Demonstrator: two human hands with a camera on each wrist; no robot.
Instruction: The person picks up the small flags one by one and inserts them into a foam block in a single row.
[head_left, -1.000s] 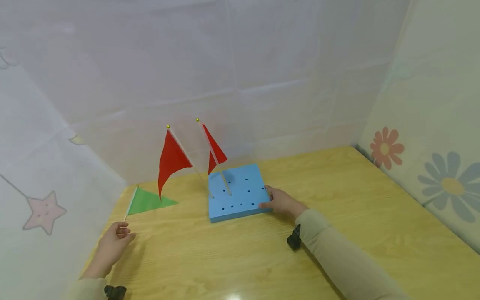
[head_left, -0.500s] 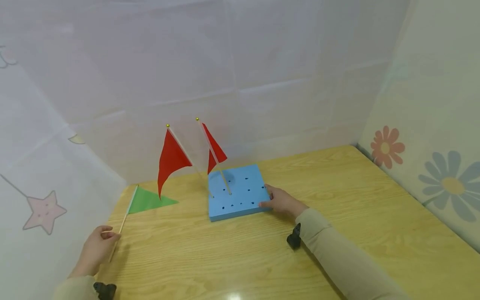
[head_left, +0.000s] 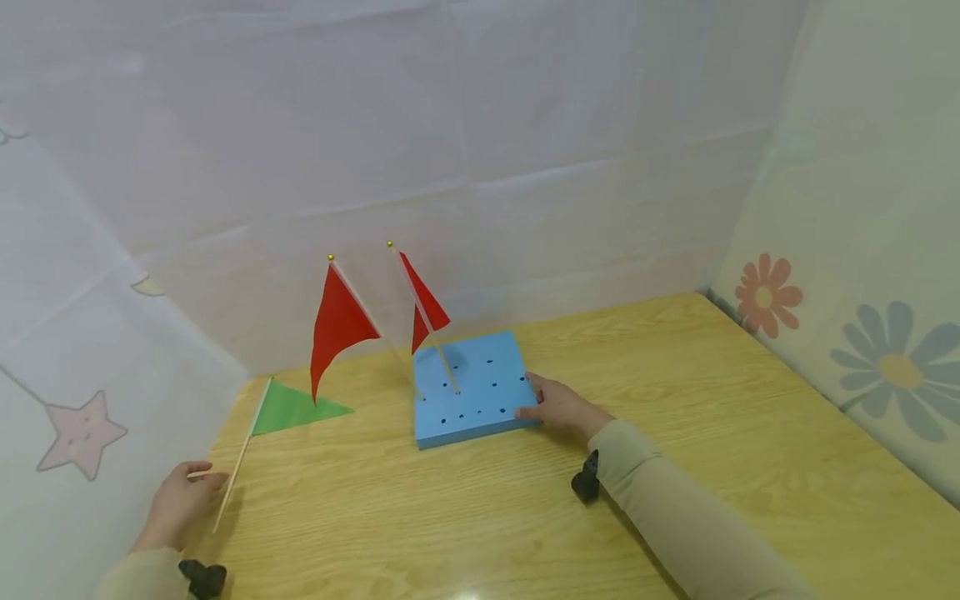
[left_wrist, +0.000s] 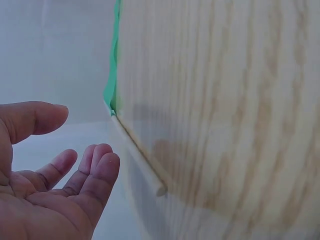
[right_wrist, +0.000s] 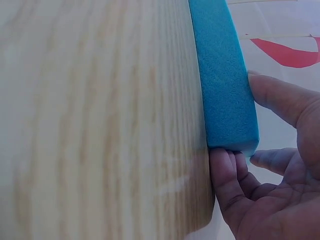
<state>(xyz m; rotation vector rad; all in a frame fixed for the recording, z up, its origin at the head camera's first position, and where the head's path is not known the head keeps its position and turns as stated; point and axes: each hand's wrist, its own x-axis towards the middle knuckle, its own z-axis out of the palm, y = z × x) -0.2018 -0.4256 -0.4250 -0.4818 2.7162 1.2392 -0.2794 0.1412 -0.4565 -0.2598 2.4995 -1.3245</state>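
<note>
Your left hand (head_left: 180, 500) looks free of the green flag (head_left: 281, 408) (stick (head_left: 242, 460) slanting away, pennant (head_left: 300, 407) pointing right); right hand (head_left: 564, 408) grips the blue block (head_left: 476, 394).

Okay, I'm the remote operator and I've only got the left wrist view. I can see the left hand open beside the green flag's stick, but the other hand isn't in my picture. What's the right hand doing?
Observer: The head view shows the right hand holding the blue block at its right side.
Operator: Got it, I can't see that block from here. Is anything standing in it?
Observer: Yes, two red flags stand in it, with their sticks set into its top.
</note>
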